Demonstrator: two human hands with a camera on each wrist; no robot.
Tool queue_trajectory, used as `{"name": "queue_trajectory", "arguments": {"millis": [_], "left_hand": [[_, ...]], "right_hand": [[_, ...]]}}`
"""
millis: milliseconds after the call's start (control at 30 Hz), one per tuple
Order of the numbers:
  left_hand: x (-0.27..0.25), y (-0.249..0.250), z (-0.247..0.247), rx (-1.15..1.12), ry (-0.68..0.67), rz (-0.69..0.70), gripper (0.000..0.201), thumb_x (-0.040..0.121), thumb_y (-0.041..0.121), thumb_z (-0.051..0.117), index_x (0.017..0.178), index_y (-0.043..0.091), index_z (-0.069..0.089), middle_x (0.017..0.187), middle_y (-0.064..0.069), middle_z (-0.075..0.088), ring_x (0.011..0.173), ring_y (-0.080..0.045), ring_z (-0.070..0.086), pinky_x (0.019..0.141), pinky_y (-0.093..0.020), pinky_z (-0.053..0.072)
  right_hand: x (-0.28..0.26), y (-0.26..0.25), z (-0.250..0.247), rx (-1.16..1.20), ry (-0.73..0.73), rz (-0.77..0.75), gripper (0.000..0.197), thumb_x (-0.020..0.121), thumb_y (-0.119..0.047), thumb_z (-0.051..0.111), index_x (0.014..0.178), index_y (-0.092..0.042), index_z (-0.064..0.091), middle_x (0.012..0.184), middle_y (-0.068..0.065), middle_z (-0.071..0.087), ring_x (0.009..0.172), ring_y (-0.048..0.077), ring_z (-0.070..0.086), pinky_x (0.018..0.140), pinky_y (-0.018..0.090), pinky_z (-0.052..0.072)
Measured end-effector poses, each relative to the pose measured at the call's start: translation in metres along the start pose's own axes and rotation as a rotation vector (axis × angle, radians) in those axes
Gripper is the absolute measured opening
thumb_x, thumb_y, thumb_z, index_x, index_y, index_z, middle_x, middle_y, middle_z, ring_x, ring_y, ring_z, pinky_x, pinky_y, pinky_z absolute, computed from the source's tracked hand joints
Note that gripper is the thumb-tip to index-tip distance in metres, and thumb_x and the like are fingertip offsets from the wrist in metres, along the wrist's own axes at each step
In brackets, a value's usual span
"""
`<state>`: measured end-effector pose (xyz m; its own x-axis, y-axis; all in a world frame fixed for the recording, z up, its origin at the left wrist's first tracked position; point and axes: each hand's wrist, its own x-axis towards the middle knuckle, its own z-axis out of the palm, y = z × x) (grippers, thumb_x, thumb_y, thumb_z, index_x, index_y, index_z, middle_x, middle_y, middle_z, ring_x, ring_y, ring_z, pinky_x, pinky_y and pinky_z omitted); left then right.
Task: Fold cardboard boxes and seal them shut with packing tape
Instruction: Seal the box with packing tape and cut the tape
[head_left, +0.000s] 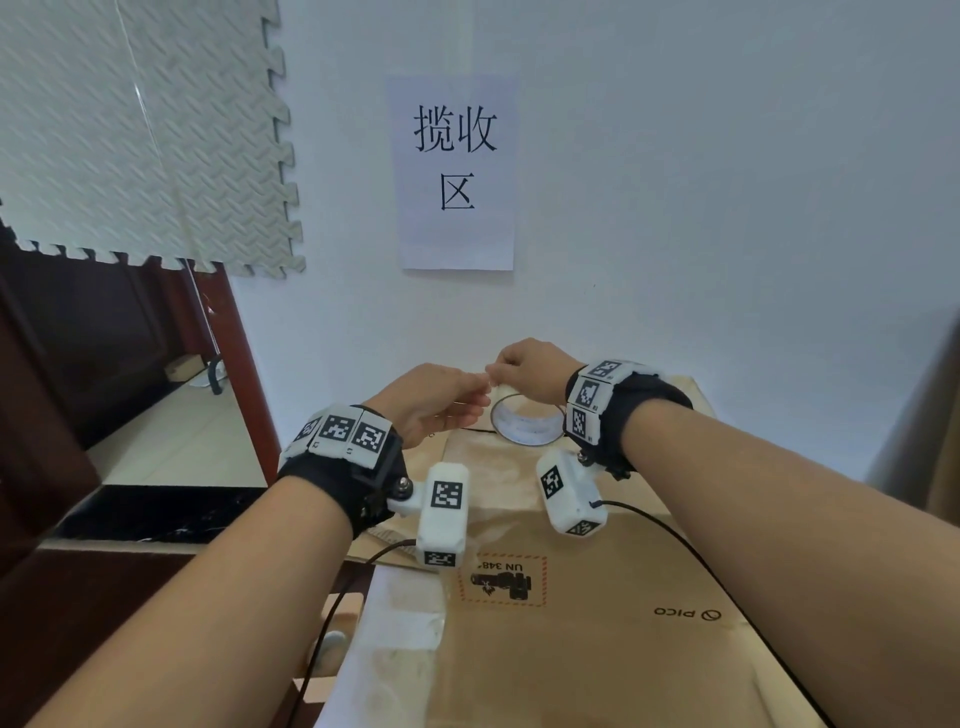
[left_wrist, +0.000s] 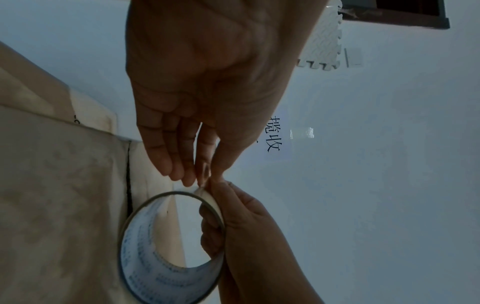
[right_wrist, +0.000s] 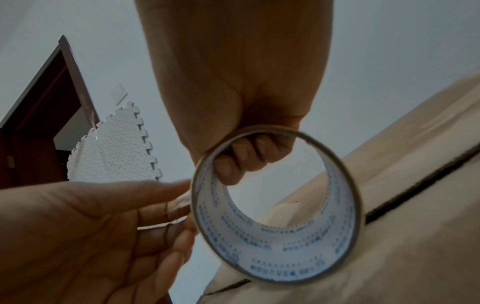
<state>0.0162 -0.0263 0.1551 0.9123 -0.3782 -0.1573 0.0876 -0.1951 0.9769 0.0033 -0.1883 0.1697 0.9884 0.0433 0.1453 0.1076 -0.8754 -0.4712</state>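
Note:
A brown cardboard box (head_left: 597, 649) with its top flaps folded down lies in front of me; a dark seam (right_wrist: 415, 185) runs between the flaps. A nearly spent roll of clear packing tape (head_left: 527, 421) stands on edge over the box's far end. My right hand (head_left: 530, 371) grips the roll, with its fingers (right_wrist: 244, 162) hooked through the core. My left hand (head_left: 436, 400) sits just left of the roll and pinches the loose tape end (left_wrist: 203, 183) between thumb and fingertips. A short clear strip (right_wrist: 166, 211) stretches from the roll (right_wrist: 278, 236) across the left fingers.
A white wall with a paper sign (head_left: 457, 171) stands right behind the box. A foam mat (head_left: 140, 130) hangs at upper left beside a dark wooden door frame (head_left: 244, 364). Black cables (head_left: 727, 587) trail from the wrist cameras over the box top.

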Motion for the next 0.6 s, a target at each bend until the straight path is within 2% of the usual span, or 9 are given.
{"name": "queue_trajectory", "arguments": {"millis": [100,167,233,267,333,400,467,500,600], "left_hand": [[0.003,-0.002,0.002,0.007,-0.001,0.04,0.012,0.092,0.015,0.066,0.086,0.006,0.062,0.084,-0.007,0.065,0.075,-0.014,0.061,0.072,-0.021,0.056],[0.006,-0.006,0.002,0.007,0.003,0.039,0.012,0.09,0.013,0.067,0.083,0.007,0.059,0.089,-0.01,0.064,0.082,-0.017,0.061,0.076,-0.022,0.056],[0.01,-0.01,0.002,0.011,0.0,0.015,0.012,0.09,0.012,0.068,0.084,0.009,0.058,0.096,-0.009,0.063,0.092,-0.019,0.06,0.085,-0.027,0.055],[0.012,-0.013,0.001,0.006,0.003,0.002,0.01,0.089,0.012,0.068,0.086,0.01,0.059,0.099,-0.008,0.063,0.095,-0.019,0.06,0.088,-0.029,0.054],[0.016,-0.018,0.002,-0.026,0.019,-0.018,0.008,0.09,0.014,0.067,0.092,0.01,0.06,0.104,-0.008,0.062,0.097,-0.019,0.059,0.091,-0.028,0.052],[0.019,-0.021,0.004,-0.054,0.052,-0.024,0.006,0.093,0.013,0.063,0.094,0.009,0.059,0.105,-0.01,0.06,0.097,-0.018,0.058,0.087,-0.025,0.051],[0.021,-0.023,0.005,-0.073,0.073,-0.027,0.009,0.095,0.012,0.06,0.101,0.005,0.059,0.104,-0.012,0.06,0.095,-0.018,0.058,0.079,-0.021,0.052],[0.022,-0.024,0.005,-0.08,0.077,-0.03,0.012,0.096,0.012,0.059,0.105,0.003,0.059,0.104,-0.012,0.061,0.095,-0.018,0.058,0.078,-0.02,0.052],[0.025,-0.026,0.001,-0.1,0.064,-0.046,0.02,0.096,0.01,0.058,0.112,-0.002,0.061,0.104,-0.012,0.064,0.096,-0.017,0.061,0.085,-0.022,0.052]], "right_hand": [[0.0,-0.002,0.001,-0.016,0.006,0.017,0.029,0.097,-0.034,0.047,0.096,-0.013,0.068,0.087,-0.001,0.06,0.081,0.016,0.053,0.068,0.025,0.038],[0.0,-0.005,0.001,-0.016,-0.013,0.024,0.031,0.098,-0.034,0.047,0.101,-0.011,0.068,0.091,0.002,0.063,0.084,0.017,0.055,0.065,0.024,0.041],[-0.001,-0.01,0.001,-0.048,-0.059,0.028,0.035,0.099,-0.034,0.045,0.122,-0.015,0.062,0.116,0.004,0.064,0.105,0.02,0.057,0.084,0.027,0.044],[-0.001,-0.011,0.001,-0.078,-0.076,0.038,0.04,0.1,-0.035,0.043,0.133,-0.016,0.054,0.131,0.004,0.058,0.118,0.021,0.053,0.095,0.029,0.04],[-0.002,-0.013,-0.002,-0.113,-0.08,0.073,0.048,0.1,-0.037,0.041,0.14,-0.01,0.042,0.138,0.009,0.051,0.125,0.025,0.047,0.099,0.031,0.037],[-0.001,-0.011,-0.004,-0.083,-0.062,0.082,0.042,0.1,-0.036,0.041,0.127,-0.004,0.046,0.118,0.012,0.059,0.109,0.027,0.055,0.084,0.031,0.04],[-0.001,-0.009,-0.004,-0.038,-0.058,0.067,0.03,0.1,-0.035,0.041,0.094,-0.008,0.052,0.083,0.008,0.056,0.078,0.023,0.053,0.066,0.029,0.038],[-0.001,-0.007,-0.004,-0.026,-0.062,0.06,0.035,0.1,-0.037,0.04,0.079,-0.01,0.049,0.071,0.006,0.051,0.066,0.021,0.048,0.058,0.028,0.035],[-0.003,-0.004,-0.005,-0.037,-0.057,0.087,0.051,0.095,-0.052,0.042,0.064,-0.013,0.052,0.057,-0.002,0.053,0.054,0.014,0.051,0.054,0.024,0.037]]}}
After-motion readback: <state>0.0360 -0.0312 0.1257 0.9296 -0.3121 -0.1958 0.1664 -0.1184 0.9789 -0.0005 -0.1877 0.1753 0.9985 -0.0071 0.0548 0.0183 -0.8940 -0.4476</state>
